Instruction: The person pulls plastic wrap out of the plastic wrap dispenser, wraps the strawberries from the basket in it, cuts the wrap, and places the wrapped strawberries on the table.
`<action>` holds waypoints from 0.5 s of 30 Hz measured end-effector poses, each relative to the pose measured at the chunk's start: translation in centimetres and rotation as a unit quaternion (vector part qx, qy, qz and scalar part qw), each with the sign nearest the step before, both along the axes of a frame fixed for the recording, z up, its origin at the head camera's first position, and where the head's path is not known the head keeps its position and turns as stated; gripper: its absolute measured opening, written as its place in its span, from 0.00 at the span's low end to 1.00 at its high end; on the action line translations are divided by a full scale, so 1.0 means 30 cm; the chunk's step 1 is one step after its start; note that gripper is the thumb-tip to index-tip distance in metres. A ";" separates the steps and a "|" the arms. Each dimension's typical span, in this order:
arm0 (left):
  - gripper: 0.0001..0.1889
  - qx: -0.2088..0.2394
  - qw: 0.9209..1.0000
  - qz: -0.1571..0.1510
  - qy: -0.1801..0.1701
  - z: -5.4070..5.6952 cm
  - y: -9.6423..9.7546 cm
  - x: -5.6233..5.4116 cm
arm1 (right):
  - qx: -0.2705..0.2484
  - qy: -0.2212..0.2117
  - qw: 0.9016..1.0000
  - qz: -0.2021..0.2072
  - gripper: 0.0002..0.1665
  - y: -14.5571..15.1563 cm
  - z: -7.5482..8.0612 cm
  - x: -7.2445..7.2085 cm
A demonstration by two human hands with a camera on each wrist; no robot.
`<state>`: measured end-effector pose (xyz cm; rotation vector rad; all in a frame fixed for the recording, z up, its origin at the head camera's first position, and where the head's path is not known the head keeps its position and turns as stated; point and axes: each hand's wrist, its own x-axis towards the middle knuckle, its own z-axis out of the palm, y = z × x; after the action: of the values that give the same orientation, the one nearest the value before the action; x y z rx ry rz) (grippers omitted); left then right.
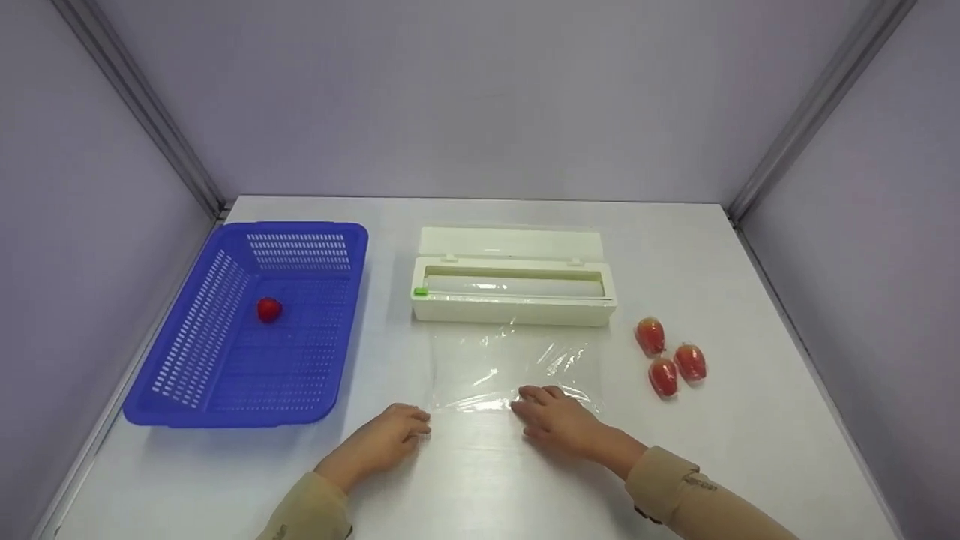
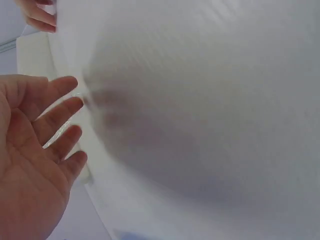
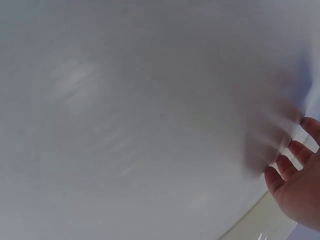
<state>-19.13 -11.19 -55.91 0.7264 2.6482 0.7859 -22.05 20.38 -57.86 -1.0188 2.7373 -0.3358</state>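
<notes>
A sheet of cling film [image 1: 491, 367] lies flat on the white table, drawn out from a white cling film dispenser [image 1: 514, 309] with its lid raised. A roll [image 1: 517, 286] shows inside it. My right hand [image 1: 559, 421] rests on the film's near edge, right of its middle; the right wrist view shows the right hand's fingers [image 3: 301, 152] spread and fairly straight. Close to the near left corner of the film is my left hand [image 1: 386, 442], its fingers [image 2: 60, 117] loosely extended in the left wrist view with nothing gripped. Whether it touches the film I cannot tell.
On the left stands a blue plastic basket [image 1: 347, 330] with a small red fruit [image 1: 268, 309] in it. Three red-and-yellow fruits [image 1: 663, 376] with a shiny clear covering lie to the right of the dispenser. Walls [image 1: 480, 97] enclose the table at the back and both sides.
</notes>
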 end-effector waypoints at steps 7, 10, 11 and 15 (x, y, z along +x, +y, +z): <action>0.10 0.161 0.971 0.112 0.140 0.239 -0.173 -0.015 | -0.001 0.029 1.000 -0.003 0.27 0.008 -0.016 0.014; 0.10 0.224 0.912 0.200 0.279 0.362 -0.298 -0.055 | 0.004 0.018 1.000 -0.009 0.28 0.005 -0.017 0.019; 0.09 0.240 0.889 0.224 0.320 0.398 -0.337 -0.073 | 0.006 0.015 1.000 -0.009 0.29 0.004 -0.016 0.020; 0.09 0.253 0.826 0.317 0.393 0.505 -0.459 -0.173 | 0.014 0.003 1.000 -0.016 0.30 -0.001 -0.019 0.021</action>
<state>-24.33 -24.97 -40.77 0.2577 3.5410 1.7301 -21.41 20.36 -58.42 -0.9709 2.7580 -0.2986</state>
